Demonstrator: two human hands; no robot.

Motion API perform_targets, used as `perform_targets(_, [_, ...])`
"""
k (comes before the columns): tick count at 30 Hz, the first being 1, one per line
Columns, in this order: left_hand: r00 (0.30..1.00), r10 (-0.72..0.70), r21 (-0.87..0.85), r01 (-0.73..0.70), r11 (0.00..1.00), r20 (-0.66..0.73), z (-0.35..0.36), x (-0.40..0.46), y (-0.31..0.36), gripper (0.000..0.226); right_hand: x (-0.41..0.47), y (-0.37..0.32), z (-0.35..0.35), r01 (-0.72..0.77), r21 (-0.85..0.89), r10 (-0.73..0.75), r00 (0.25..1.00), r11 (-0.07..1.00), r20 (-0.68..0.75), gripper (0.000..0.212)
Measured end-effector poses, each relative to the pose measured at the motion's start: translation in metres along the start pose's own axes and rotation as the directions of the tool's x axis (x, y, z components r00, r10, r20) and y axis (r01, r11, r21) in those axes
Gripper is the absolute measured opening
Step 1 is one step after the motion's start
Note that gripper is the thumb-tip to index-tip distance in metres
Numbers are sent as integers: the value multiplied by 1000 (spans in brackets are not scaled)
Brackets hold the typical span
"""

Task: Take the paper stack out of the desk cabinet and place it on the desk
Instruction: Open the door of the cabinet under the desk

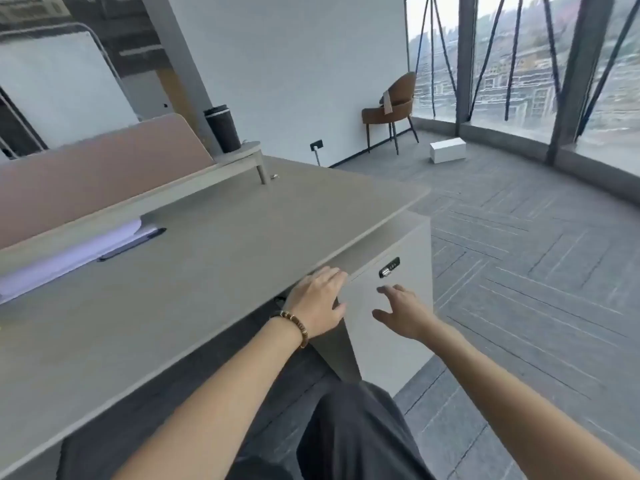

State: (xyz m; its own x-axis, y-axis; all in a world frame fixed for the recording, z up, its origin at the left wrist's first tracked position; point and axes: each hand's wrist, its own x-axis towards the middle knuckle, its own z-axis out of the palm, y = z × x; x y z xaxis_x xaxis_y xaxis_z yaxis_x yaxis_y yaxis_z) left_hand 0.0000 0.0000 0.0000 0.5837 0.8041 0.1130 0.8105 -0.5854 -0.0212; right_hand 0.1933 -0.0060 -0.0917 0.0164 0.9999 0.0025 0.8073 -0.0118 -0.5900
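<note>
A pale grey desk cabinet [391, 327] stands under the right end of the desk [214, 271], and its door looks shut. A small combination lock [389, 267] sits near the door's top. My left hand [317, 303], with a bead bracelet on the wrist, lies at the door's top left corner, fingers curled over its upper edge just under the desk top. Fingers spread, my right hand [403, 315] hovers in front of the door below the lock, holding nothing. The inside of the cabinet is hidden, so no paper stack shows there.
White sheets [65, 261] with a dark pen [133, 244] lie on the desk under a raised shelf [207, 171] that carries a black tumbler [221, 129]. A brown chair [391, 109] and a white box [447, 150] stand on the carpet beyond. My dark-trousered knee [349, 431] is below the desk edge.
</note>
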Motion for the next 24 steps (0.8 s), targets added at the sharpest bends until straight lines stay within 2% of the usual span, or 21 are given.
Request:
perform_targets(5, [992,-38,76,30,997,118,48,41,-17,71,17,36,57,-111,79,104,991,991,80,67])
perform_targets(11, [980,30,154,-61,986,196,87,78,-37,95,45,60,121,-231,252,212,972,940,101,83])
perform_targets(15, [979,119,206,-152,967,168,102,101,-51,107,60,63,150,-246,373,233,969,895,81,104])
perform_targets(20, [984,151,199,-168,965,98,116,113,-59,114,74,64,178,-273,480,292,956,834,37,128])
perform_targets(24, [985,160,208,-170,963,62,122,113,-62,116,78,59,197,-254,522,315,948,814,-30,136])
